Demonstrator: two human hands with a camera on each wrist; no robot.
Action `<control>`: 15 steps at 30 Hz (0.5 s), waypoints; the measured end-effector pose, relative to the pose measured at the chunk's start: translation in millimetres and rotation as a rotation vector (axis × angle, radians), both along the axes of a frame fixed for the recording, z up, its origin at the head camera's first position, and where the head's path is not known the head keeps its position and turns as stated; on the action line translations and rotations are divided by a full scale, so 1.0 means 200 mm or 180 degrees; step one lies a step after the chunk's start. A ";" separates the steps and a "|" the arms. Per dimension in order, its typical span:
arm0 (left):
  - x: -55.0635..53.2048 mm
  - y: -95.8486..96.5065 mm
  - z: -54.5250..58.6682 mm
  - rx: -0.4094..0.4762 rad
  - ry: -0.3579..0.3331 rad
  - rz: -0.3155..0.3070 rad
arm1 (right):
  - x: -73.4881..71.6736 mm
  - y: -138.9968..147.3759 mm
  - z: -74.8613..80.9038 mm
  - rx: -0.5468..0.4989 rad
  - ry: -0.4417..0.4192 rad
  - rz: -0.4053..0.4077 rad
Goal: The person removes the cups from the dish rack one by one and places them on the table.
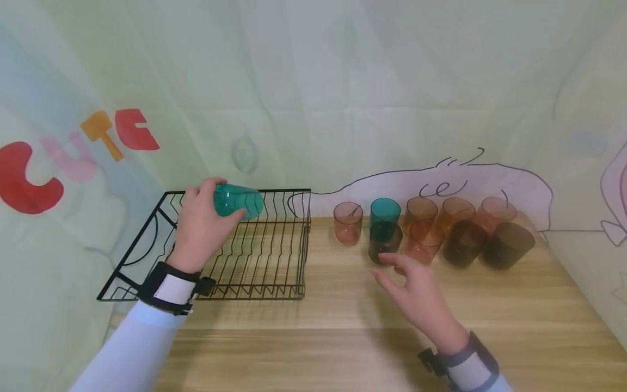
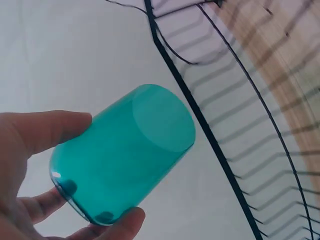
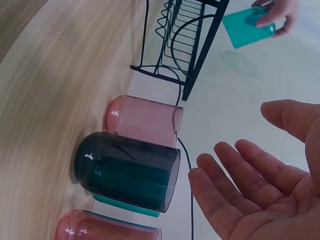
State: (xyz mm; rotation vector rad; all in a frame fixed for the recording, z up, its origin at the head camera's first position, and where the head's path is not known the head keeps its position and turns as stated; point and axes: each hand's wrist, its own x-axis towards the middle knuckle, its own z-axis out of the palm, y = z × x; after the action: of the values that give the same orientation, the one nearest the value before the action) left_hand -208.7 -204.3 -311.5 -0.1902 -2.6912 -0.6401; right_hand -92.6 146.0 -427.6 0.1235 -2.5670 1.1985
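My left hand (image 1: 201, 228) grips a teal see-through cup (image 1: 238, 201) and holds it on its side over the back of a black wire dish rack (image 1: 254, 299). In the left wrist view the thumb lies on one side of the teal cup (image 2: 120, 155) and the fingers on the other. My right hand (image 1: 421, 296) holds nothing; its fingers are loosely bent in front of a dark grey cup (image 1: 383, 249). In the right wrist view a gap shows between the right hand (image 3: 265, 200) and the dark grey cup (image 3: 125, 167). A second teal cup (image 1: 385, 209) stands behind it.
A pink cup (image 1: 348, 224) stands between the rack and the other cups. Several amber, pink and dark cups stand in two rows to the right, including an orange cup (image 1: 457, 211) and a dark cup (image 1: 506, 246). A printed cloth (image 1: 343, 109) hangs behind the wooden table (image 1: 333, 348).
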 end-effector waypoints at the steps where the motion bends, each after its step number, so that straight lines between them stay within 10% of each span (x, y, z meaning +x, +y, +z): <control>1: 0.01 0.02 0.00 0.0045 0.0024 -0.0012 | 0.00 0.00 0.00 0.0004 0.0004 -0.0001; 15: 0.15 0.22 -0.04 0.0183 0.0774 -0.0312 | 0.00 -0.01 0.00 -0.0226 0.0058 -0.0038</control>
State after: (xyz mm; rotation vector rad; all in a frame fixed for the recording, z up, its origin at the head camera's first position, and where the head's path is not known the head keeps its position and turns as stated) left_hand -178.1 -159.3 -319.1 -0.3624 -2.4393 -0.6756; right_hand -93.0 144.8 -427.4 0.1027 -2.5025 1.2764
